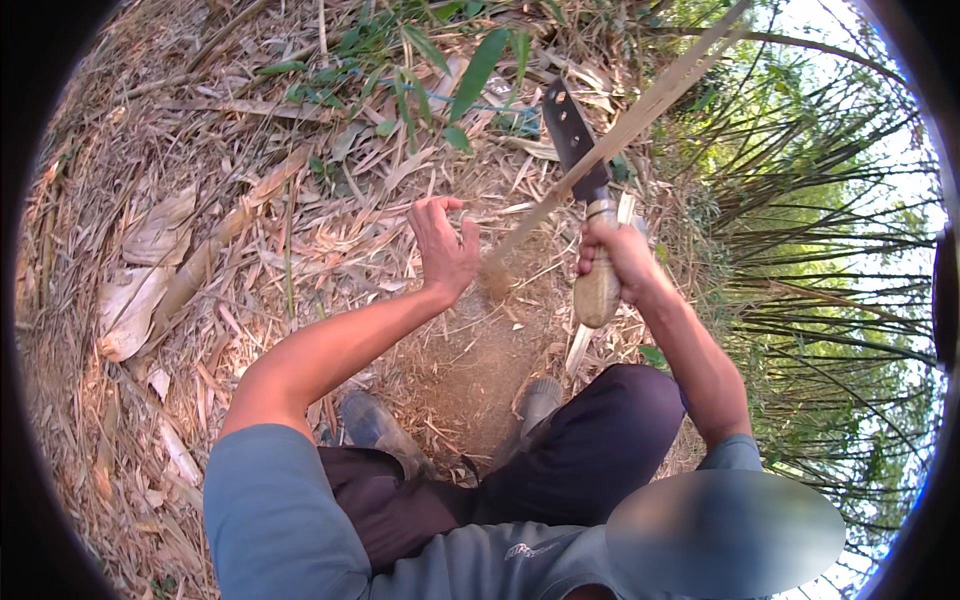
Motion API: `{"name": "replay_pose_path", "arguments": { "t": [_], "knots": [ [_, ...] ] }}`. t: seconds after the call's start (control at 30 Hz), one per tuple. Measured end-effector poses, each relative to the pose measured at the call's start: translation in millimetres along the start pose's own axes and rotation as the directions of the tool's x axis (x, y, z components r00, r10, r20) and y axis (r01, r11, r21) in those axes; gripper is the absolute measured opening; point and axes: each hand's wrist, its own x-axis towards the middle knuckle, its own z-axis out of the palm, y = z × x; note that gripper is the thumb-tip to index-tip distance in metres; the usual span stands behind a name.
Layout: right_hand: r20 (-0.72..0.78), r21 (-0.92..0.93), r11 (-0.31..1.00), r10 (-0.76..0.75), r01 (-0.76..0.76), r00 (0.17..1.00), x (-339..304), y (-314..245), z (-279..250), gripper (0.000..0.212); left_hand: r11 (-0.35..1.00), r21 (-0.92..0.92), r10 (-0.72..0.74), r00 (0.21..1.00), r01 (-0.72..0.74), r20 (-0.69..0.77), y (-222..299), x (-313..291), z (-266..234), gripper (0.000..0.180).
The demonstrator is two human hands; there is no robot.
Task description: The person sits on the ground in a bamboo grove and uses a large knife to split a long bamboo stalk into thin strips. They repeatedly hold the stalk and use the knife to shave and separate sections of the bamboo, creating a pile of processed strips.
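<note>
My right hand (622, 258) is wrapped round the thick wooden handle of a machete (572, 130). Its dark, broad blade has several holes and points up and away. A long pale strip, apparently split bamboo (650, 105), slants across the blade near the handle, its lower end blurred close to the ground. Just left of that end is my left hand (443, 250), fingers loosely bent and apart, with nothing seen in it. A gap shows between this hand and the strip. Whether the blade touches the strip I cannot tell.
Dry leaves, sheaths and split pieces (250, 250) litter the ground. My boots (380, 430) are planted below a bare dusty patch (470, 350). Green leafy shoots (480, 75) grow ahead, and thin bamboo stems (830, 240) crowd the right side.
</note>
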Motion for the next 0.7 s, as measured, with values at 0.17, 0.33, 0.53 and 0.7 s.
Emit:
{"name": "replay_pose_path", "arguments": {
  "t": [0.17,0.33,0.53,0.7],
  "knots": [
    [0.028,0.129,0.974,-0.193,0.188,0.981,-51,-91,8,0.015,0.944,-0.017,0.33,0.944,-0.33,-0.006,78,73,-7,0.059],
    [0.046,0.332,0.914,-0.262,0.233,0.964,-89,-79,35,0.02,0.83,0.002,0.558,0.828,-0.558,-0.053,116,112,-12,0.068],
    [0.045,0.384,0.892,-0.277,0.239,0.96,-98,-41,39,0.017,0.821,0.058,0.547,0.811,-0.569,0.207,106,111,4,0.034],
    [0.065,0.407,0.883,-0.286,0.236,0.956,-97,-42,40,0.018,0.749,0.149,0.615,0.76,-0.646,0.208,101,119,0,0.027]
  ]
}}
